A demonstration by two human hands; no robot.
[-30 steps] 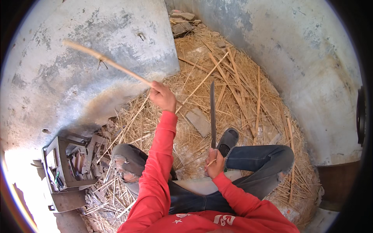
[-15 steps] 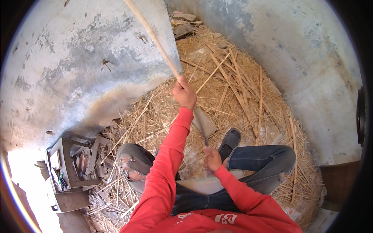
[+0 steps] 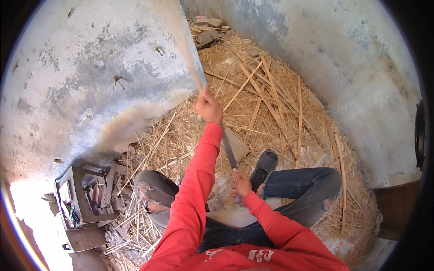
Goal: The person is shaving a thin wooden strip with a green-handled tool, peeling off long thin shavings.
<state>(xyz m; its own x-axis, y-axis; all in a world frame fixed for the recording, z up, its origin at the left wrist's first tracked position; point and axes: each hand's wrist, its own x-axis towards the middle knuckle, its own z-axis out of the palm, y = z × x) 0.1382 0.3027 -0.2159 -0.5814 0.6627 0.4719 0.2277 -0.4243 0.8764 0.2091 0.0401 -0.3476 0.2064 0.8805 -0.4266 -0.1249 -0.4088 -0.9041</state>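
Stretched out ahead, my left hand (image 3: 209, 106) is closed around a pale wooden stick (image 3: 195, 74), which runs up and away in front of the wall, smeared by motion. My right hand (image 3: 242, 184), lower and nearer my lap, grips the handle of a long-bladed knife (image 3: 229, 151). The dark blade slants up from that fist toward my left hand and passes behind its wrist. Whether its upper end touches the stick is hidden.
Straw and shavings (image 3: 212, 67) cover the floor between pale walls. Long wooden strips (image 3: 275, 101) lie ahead to the right. A box-like frame holding scraps (image 3: 83, 198) stands at left. My bent legs (image 3: 296, 189) and dark sandal (image 3: 266, 165) flank the work.
My right hand has moved slightly down and left, with more of the blade now showing. My left hand has shifted a little left, and the stick has become blurred.
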